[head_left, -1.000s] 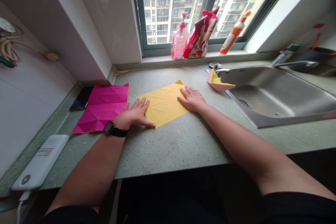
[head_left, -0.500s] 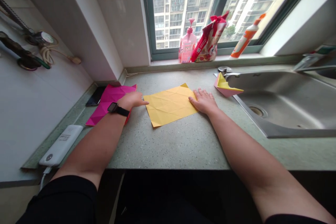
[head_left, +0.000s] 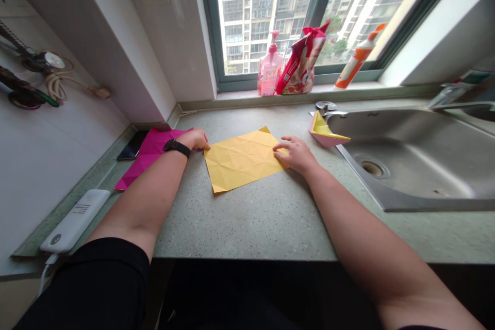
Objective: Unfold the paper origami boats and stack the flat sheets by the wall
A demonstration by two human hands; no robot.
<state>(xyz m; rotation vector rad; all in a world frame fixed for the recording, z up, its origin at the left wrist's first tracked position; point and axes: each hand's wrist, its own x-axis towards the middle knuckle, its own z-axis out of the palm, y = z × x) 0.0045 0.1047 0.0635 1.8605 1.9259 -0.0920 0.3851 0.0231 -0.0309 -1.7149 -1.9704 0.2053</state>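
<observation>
A creased sheet of yellow paper lies on the counter, with folded corners at its far right and near left. My left hand, a black watch on its wrist, has its fingers closed at the paper's left corner. At the right edge is my right hand, its fingers apart and slightly bent, thumb and fingertips over the paper. Beneath my left wrist and forearm lies a creased magenta paper, partly hidden. A folded paper boat, pink outside and yellow inside, sits by the sink's corner.
A steel sink is set into the counter at the right. On the left are a dark phone and a white power bank with a cable. A pink pump bottle, a red bag and an orange-white bottle stand on the sill.
My right hand has lifted from lying flat to bent fingers at the paper's right edge. My left fingers have closed in at the left corner. The whole view has shifted slightly.
</observation>
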